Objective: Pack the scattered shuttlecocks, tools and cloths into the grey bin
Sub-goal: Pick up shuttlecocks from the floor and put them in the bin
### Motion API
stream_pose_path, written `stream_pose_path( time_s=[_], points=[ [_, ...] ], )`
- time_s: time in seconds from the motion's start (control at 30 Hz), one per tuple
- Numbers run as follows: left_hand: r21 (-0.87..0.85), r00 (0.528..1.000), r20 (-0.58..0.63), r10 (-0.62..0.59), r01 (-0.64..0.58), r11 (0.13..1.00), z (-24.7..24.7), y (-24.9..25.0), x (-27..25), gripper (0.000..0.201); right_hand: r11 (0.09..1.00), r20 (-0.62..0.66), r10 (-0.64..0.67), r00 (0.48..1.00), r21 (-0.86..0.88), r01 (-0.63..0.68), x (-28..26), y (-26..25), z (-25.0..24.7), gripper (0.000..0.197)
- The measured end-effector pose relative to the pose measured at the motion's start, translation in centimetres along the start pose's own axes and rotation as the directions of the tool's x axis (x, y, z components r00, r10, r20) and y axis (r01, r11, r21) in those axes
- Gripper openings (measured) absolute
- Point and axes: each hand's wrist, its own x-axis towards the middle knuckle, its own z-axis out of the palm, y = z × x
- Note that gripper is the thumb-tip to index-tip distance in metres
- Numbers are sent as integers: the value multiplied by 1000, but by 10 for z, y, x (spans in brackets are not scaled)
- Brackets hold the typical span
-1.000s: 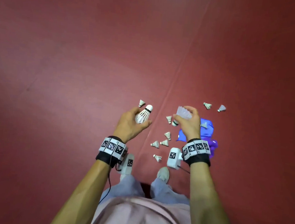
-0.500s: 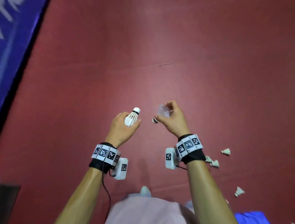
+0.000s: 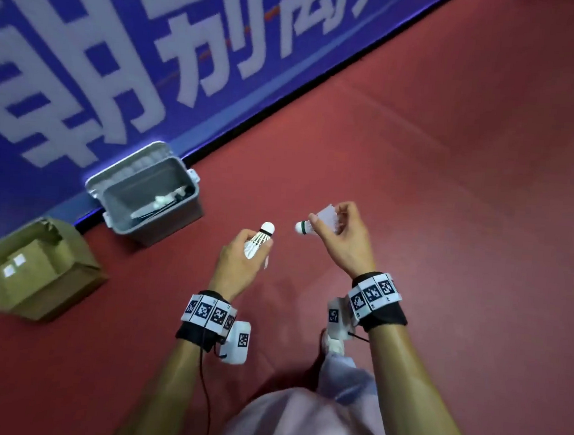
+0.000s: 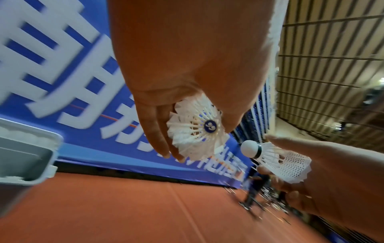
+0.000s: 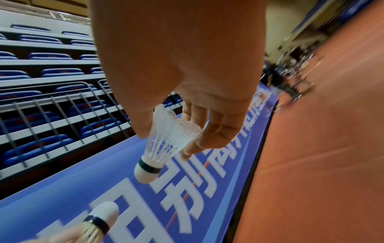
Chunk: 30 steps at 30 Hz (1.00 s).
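My left hand [image 3: 241, 258] grips a white feather shuttlecock [image 3: 259, 242] by its skirt, cork pointing up and away; the left wrist view looks into the skirt of that feather shuttlecock [image 4: 195, 129]. My right hand [image 3: 338, 242] pinches a white plastic mesh shuttlecock [image 3: 316, 221] with a dark band at the cork, seen close in the right wrist view as the mesh shuttlecock [image 5: 166, 141]. The grey bin [image 3: 161, 228] stands on the red floor to the left of both hands, against the blue banner. It holds a few white and dark items.
An open cardboard box [image 3: 41, 266] sits left of the bin. A blue banner [image 3: 120, 49] with large white characters runs along the floor edge. Red court floor [image 3: 454, 162] stretches to the right. My shoe [image 3: 332, 344] shows below the right wrist.
The view has swung left: the bin, the cardboard box and the banner have come into sight, and the scattered shuttlecocks and blue cloth have left it. Both hands still hold their shuttlecocks.
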Motion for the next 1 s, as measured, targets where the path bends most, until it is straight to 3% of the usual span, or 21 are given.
stream_pose_path(
  time_s=[0.13, 0.27, 0.4, 0.53, 0.63, 0.77, 0.87, 1.0],
  points=[
    [6, 980, -138, -144, 146, 989, -39, -29, 44, 23, 998, 201, -61, 978, 13, 59, 75, -31, 65, 45],
    [-30, 928, -298, -224, 226, 974, -80, -40, 98, 21, 986, 327, -165, 931, 47, 158, 167, -67, 127, 46],
    [-93, 843, -453, -290, 279, 956, -120, -58, 147, 20, 971, 391, -238, 889, 85, 222, 251, -109, 181, 43],
    [-154, 731, -561, -388, 368, 917, -148, -78, 176, 17, 971, 475, -240, 847, 130, 202, 296, -132, 240, 42],
    [-253, 644, -591, -485, 422, 870, -171, -86, 189, 23, 976, 523, -211, 826, 152, 153, 317, -144, 291, 43],
    [-337, 590, -586, -555, 446, 829, -211, -120, 212, 26, 979, 571, -193, 798, 162, 121, 341, -169, 369, 40],
    [-373, 570, -588, -574, 438, 818, -249, -164, 240, 29, 979, 598, -193, 778, 172, 111, 359, -190, 431, 41],
    [-317, 629, -555, -545, 445, 837, -317, -214, 290, 21, 980, 610, -183, 771, 174, 95, 385, -225, 514, 45]
  ],
)
